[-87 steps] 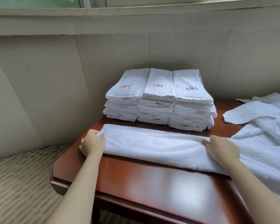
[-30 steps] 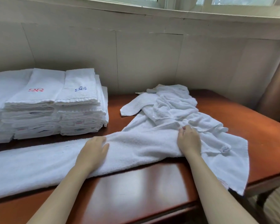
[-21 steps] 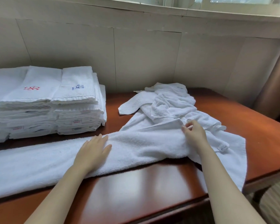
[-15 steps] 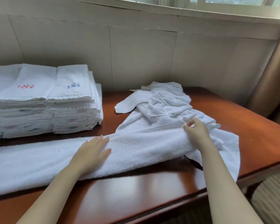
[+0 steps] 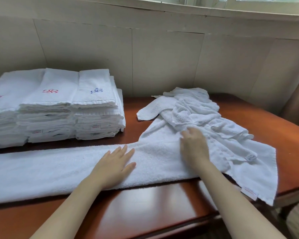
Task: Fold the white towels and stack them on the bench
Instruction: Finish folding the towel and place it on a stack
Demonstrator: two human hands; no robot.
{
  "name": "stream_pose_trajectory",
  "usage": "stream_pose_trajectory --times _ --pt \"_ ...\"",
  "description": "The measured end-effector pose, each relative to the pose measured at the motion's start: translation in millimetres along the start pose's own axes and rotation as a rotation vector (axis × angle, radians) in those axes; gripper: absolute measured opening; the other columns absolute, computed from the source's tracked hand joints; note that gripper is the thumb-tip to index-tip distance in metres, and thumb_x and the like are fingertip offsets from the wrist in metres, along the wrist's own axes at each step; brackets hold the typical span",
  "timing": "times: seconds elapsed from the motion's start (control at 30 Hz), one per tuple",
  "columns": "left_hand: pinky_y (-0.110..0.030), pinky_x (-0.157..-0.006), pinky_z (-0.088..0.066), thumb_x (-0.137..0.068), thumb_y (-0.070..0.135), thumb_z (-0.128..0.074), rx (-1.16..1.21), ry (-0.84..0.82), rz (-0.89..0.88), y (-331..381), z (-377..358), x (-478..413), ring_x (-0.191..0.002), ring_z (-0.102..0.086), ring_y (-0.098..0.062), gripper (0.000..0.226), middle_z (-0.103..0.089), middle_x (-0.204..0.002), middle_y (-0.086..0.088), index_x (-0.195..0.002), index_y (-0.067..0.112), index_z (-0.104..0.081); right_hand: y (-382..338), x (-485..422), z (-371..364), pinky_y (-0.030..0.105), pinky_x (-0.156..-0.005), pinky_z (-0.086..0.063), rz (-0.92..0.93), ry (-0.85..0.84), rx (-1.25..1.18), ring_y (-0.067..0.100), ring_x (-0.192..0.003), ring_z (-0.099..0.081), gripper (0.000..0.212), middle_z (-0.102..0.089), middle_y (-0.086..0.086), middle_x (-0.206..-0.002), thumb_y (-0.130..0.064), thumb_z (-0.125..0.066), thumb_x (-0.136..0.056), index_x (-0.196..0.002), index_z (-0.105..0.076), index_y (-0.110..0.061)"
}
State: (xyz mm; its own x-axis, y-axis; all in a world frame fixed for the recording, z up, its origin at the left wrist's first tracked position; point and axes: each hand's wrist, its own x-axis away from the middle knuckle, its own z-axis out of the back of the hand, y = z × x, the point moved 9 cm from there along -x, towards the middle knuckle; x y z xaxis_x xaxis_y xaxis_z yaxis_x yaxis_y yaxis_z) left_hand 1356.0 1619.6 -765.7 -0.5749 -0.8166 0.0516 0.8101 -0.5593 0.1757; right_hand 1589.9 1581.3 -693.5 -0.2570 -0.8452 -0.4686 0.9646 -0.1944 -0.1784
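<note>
Both forearms reached in from below. The left hand [image 5: 115, 167] lay flat, palm down, fingers straight and slightly spread, pressing the long folded towel [image 5: 41, 171]; its grip was released. The right hand [image 5: 194, 149] rested palm down further right on the same towel, fingers extended toward the crumpled pile [image 5: 195, 109], its grip also loose and grasping nothing. The long towel, thick white terry folded into a narrow band, stretched across the glossy reddish-brown wooden surface [image 5: 154, 207] from the left edge to the right side. Three stacks of folded towels [image 5: 59, 109] stood side by side at the back left, two tops with red embroidery, one with blue. Small labels showed on towel edges.
</note>
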Motion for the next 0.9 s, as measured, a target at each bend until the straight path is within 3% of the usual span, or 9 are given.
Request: stream_pose_trajectory --times 0.1,0.17,0.33,0.5,0.63,0.8,0.9 --pt "-0.034 -0.117 0.003 -0.100 0.052 -0.018 -0.014 -0.012 0.001 0 -1 0 -0.147 0.005 -0.010 0.058 0.006 -0.160 0.005 -0.152 0.032 -0.002 -47 18 -57 0.043 -0.116 -0.015 0.144 -0.414 -0.063 0.023 -0.141 -0.026 0.048 -0.033 0.005 -0.151 -0.042 -0.033 -0.099 -0.142 -0.038 -0.021" --pt "-0.034 -0.117 0.004 -0.100 0.052 -0.017 -0.016 -0.018 0.005 0 -1 1 -0.147 0.006 -0.010 0.058 0.007 -0.160 0.005 -0.152 0.032 -0.001 -46 20 -74 0.048 -0.117 -0.003 0.088 -0.506 -0.040 0.020 -0.145 -0.013 0.055 -0.018 -0.003 -0.158 -0.052 -0.024 -0.098 -0.148 -0.024 -0.030" --pt "-0.039 -0.118 0.005 -0.099 0.053 -0.016 -0.027 -0.025 0.027 0 -1 6 -0.147 0.008 -0.010 0.059 0.010 -0.160 0.007 -0.152 0.032 0.000 -42 14 -72 0.049 -0.116 -0.002 -0.022 -0.478 -0.011 0.022 -0.145 -0.014 0.058 -0.020 0.001 -0.157 -0.055 -0.017 -0.097 -0.149 -0.024 -0.030" --pt "-0.041 -0.118 0.006 -0.098 0.057 -0.017 0.011 -0.015 0.097 -13 1 15 -0.147 0.007 -0.010 0.060 0.007 -0.160 0.006 -0.152 0.035 -0.003 -58 15 -69 0.055 -0.113 0.000 -0.151 -0.495 0.086 0.031 -0.145 -0.009 0.051 -0.011 0.009 -0.159 -0.035 -0.016 -0.100 -0.149 -0.022 -0.023" --pt "-0.044 -0.117 0.003 -0.098 0.056 -0.019 0.043 0.011 0.269 -63 10 33 -0.147 0.003 -0.013 0.058 0.003 -0.161 0.003 -0.152 0.036 -0.007 -111 15 -68 0.051 -0.115 -0.006 0.020 -0.411 0.103 0.031 -0.146 -0.006 0.053 -0.008 0.011 -0.159 -0.018 -0.031 -0.095 -0.148 -0.022 -0.020" --pt "-0.042 -0.117 -0.002 -0.101 0.049 -0.021 0.060 0.094 0.502 -147 29 72 -0.147 -0.004 -0.016 0.055 -0.004 -0.161 -0.003 -0.152 0.030 -0.017 -200 42 -90 0.046 -0.114 -0.017 0.299 -0.453 -0.082 0.025 -0.141 -0.021 0.041 -0.027 0.007 -0.152 -0.031 -0.025 -0.101 -0.138 -0.037 -0.018" --pt "-0.032 -0.115 -0.011 -0.102 0.039 -0.031 0.184 0.198 0.534 -187 42 98 -0.144 -0.018 -0.015 0.048 -0.021 -0.158 -0.002 -0.147 0.024 -0.033 -223 46 -93 0.043 -0.111 -0.021 0.354 -0.444 -0.108 0.024 -0.133 -0.031 0.041 -0.040 0.005 -0.141 -0.032 -0.025 -0.101 -0.136 -0.040 -0.018"
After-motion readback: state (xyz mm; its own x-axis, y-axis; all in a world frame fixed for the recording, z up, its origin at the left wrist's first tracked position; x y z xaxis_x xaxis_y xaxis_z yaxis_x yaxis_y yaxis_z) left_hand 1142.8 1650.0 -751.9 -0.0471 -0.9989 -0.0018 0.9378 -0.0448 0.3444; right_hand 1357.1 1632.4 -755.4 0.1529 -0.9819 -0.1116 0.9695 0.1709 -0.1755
